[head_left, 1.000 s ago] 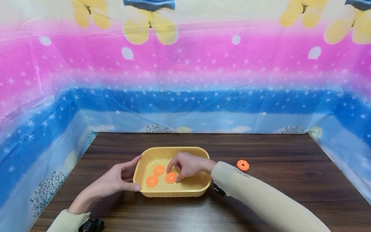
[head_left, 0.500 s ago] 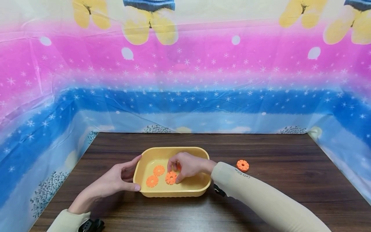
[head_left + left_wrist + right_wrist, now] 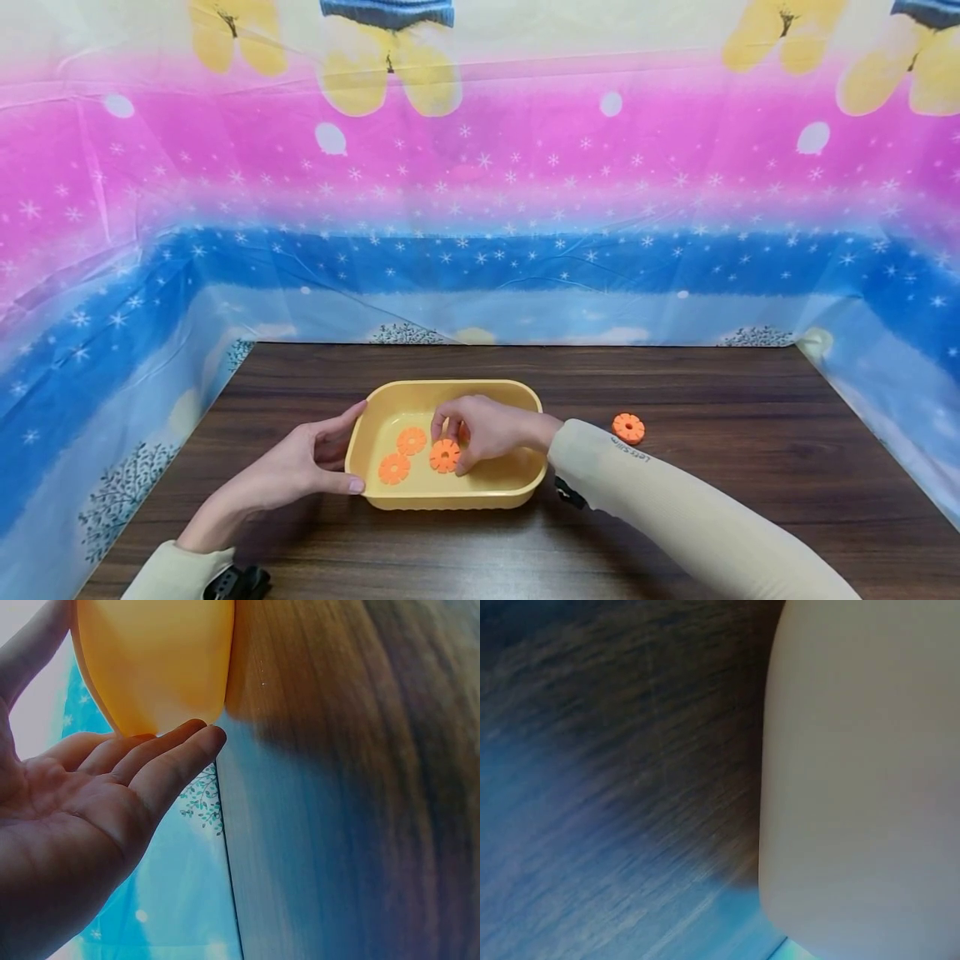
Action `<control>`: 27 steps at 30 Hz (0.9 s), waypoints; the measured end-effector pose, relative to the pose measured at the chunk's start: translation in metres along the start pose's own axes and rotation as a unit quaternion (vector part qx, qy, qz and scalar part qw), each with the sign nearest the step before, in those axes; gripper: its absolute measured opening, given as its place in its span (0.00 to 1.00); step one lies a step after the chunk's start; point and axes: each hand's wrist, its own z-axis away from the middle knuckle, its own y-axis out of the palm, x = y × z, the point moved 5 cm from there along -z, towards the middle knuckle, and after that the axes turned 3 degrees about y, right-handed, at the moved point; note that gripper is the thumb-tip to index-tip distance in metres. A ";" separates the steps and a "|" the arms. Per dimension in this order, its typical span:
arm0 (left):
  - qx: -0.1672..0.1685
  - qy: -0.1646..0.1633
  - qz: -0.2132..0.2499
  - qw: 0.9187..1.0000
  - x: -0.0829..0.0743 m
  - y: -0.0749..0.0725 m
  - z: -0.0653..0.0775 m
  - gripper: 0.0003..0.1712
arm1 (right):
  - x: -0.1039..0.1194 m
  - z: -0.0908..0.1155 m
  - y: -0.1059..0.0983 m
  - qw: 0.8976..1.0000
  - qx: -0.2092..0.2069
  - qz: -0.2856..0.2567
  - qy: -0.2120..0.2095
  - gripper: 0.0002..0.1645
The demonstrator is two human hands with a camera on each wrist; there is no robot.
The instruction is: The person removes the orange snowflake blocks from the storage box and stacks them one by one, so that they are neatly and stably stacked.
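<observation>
In the head view, the left hand [image 3: 300,462] spans the left end of a yellow, rounded-rectangular, plastic-looking tray [image 3: 450,502], its thumb by the near corner and fingers by the far one, spread wide rather than clenched, presumably to steady it. The right hand [image 3: 487,427] reaches in over the opposite rim, its thumb and fingertips nearly together on an orange, notched, flower-shaped disc with a central hole [image 3: 444,465]. That disc tilts in the pinch, probably held by its edges so that it can be handled apart from the other two: a far orange disc [image 3: 411,433] and a near orange disc [image 3: 393,477], lying close together on the tray floor. Another orange piece [image 3: 628,437] (perhaps two stacked, judging by its thickness) lies on the dark wood-grain table [image 3: 315,375] beyond the tray's right end. The knuckles hide a further bit of orange.

In the left wrist view, straight fingers meet the tray's end wall; the thumb is cut off.

The right wrist view shows only blurred wood and a pale smooth surface I cannot identify.
</observation>
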 end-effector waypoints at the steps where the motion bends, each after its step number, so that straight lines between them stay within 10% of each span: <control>1: 0.000 0.000 0.000 1.000 0.000 0.000 0.000 0.56 | 0.000 0.001 0.000 1.000 0.001 0.000 0.002 0.26; 27: -0.004 0.000 -0.005 1.000 0.000 0.000 -0.001 0.56 | 0.008 0.011 -0.011 1.000 -0.005 -0.024 -0.014 0.24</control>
